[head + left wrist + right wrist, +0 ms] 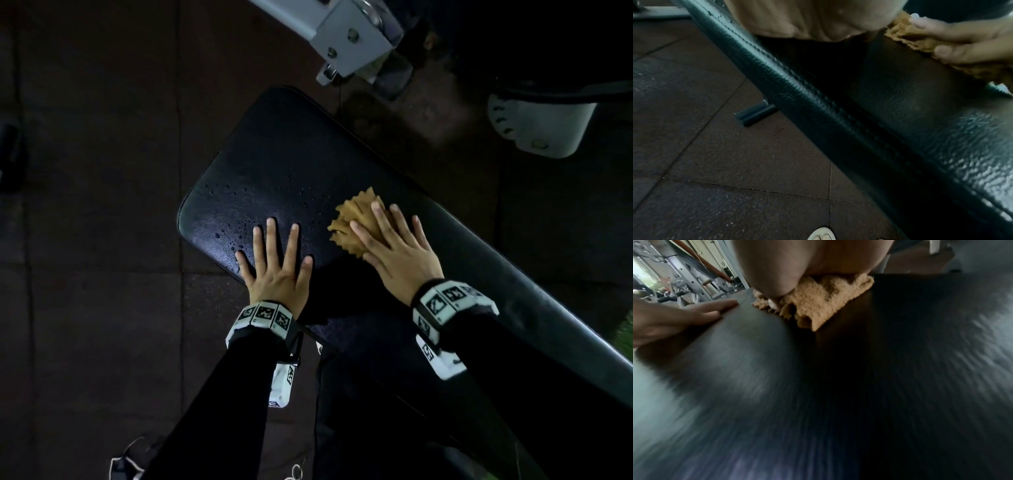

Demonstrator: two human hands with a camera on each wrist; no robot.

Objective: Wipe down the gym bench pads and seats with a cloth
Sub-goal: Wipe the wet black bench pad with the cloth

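My right hand [394, 253] pressed the cloth [352, 226] flat-fingered at mid-pad; my left hand [274, 270], fingers spread, braced the bench pad [274, 164] at seven o'clock. Droplets [226, 233] toward nine o'clock risked being missed, or my bracing palm slipping.

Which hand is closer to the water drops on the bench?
Left. The left hand rests flat beside the water drops; the right hand presses the cloth farther along the bench pad.
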